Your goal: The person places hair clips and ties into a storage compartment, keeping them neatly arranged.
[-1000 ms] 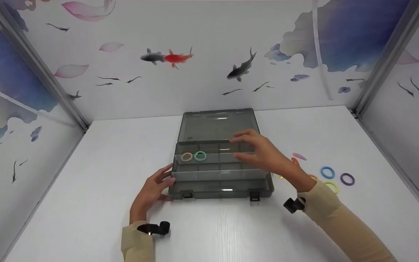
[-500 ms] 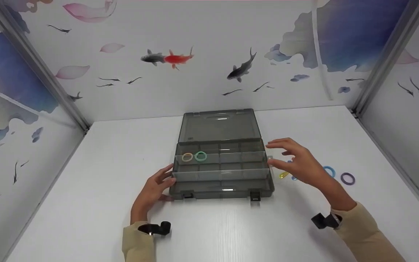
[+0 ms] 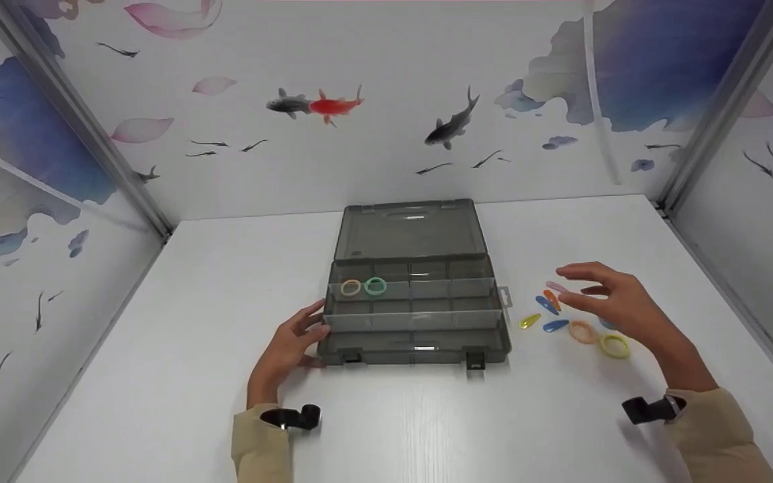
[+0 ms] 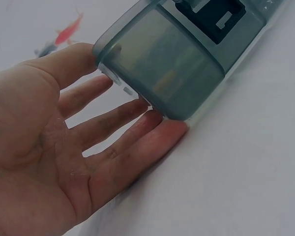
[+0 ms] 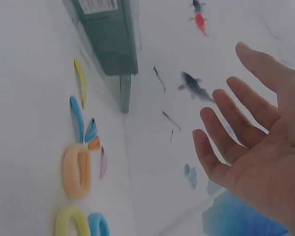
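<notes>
A grey see-through compartment box (image 3: 457, 345) stands on the table, its lid (image 3: 413, 231) folded back. My left hand (image 3: 284, 352) rests against its left side; in the left wrist view the extended fingers (image 4: 108, 120) touch the box corner. Inside the box's left part, a peach hair tie (image 3: 351, 288) and a green hair tie (image 3: 376, 286) show by a clear divider. My right hand (image 3: 628, 308) hovers over the loose hair accessories, fingers spread and holding nothing. Beneath it lie a pink hair clip (image 3: 554, 286), an orange hair clip (image 3: 551, 299) and a partly hidden blue hair tie (image 3: 608, 323).
Right of the box lie a yellow hair clip (image 3: 529, 321), two blue hair clips (image 3: 555, 326), an orange hair tie (image 3: 582, 332) and a yellow hair tie (image 3: 614, 345). A small hanging tab (image 3: 506, 296) juts from the box's right side. White printed walls enclose the table.
My right hand has moved from above the box rightward to the loose hair accessories, uncovering several clips. The left hand has stayed at the box's side.
</notes>
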### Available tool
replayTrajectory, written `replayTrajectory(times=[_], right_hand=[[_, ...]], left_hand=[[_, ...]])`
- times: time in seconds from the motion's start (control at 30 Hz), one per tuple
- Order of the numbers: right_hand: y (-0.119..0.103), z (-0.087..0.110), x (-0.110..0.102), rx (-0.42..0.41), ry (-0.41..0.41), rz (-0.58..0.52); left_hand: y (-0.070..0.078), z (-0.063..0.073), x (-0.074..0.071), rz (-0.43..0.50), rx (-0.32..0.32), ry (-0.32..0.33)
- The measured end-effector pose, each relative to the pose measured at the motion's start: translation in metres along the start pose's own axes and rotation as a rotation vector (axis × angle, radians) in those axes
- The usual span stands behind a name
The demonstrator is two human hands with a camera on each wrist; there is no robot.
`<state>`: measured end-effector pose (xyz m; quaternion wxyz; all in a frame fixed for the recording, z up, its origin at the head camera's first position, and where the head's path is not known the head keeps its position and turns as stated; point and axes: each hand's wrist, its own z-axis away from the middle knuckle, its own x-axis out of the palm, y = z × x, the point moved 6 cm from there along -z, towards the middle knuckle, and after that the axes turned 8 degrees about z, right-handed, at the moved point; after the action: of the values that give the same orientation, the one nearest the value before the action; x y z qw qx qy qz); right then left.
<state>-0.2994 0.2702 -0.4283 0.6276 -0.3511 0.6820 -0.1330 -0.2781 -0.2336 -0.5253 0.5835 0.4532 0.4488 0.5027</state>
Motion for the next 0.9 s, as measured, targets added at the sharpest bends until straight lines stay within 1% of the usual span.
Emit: replayTrajectory(times=[0.07,0.17,0.3,0.43,0.47,0.57,0.67,0.77,0.9], right_hand=[[0.013,0.002,-0.004,0.008,0.001,-0.015],[0.028,0.003,-0.007,0.007,0.006,-0.027],[0.043,0.003,-0.010,0.026,-0.004,0.000],[0.058,0.005,-0.009,0.065,-0.068,0.070],[0.062,0.005,-0.008,0.064,-0.086,0.081],[0.070,0.006,-0.005,0.055,-0.133,0.099],[0.076,0.007,0.000,0.049,-0.185,0.089],[0.081,0.007,0.007,0.108,-0.240,0.096],[0.084,0.007,0.014,0.180,-0.288,0.105]], left_hand=[[-0.001,-0.001,0.002,0.005,-0.001,-0.006],[-0.001,-0.001,0.001,0.008,0.002,0.004],[0.001,-0.001,0.001,0.008,0.006,0.020],[0.000,0.000,0.001,0.010,0.005,0.023],[0.000,0.001,0.001,0.011,0.005,0.023],[0.000,0.000,0.001,0.011,0.003,0.023],[0.000,-0.001,0.001,0.010,0.006,0.024],[0.000,-0.002,0.001,0.007,0.006,0.021],[0.000,-0.002,0.001,0.006,0.002,0.016]])
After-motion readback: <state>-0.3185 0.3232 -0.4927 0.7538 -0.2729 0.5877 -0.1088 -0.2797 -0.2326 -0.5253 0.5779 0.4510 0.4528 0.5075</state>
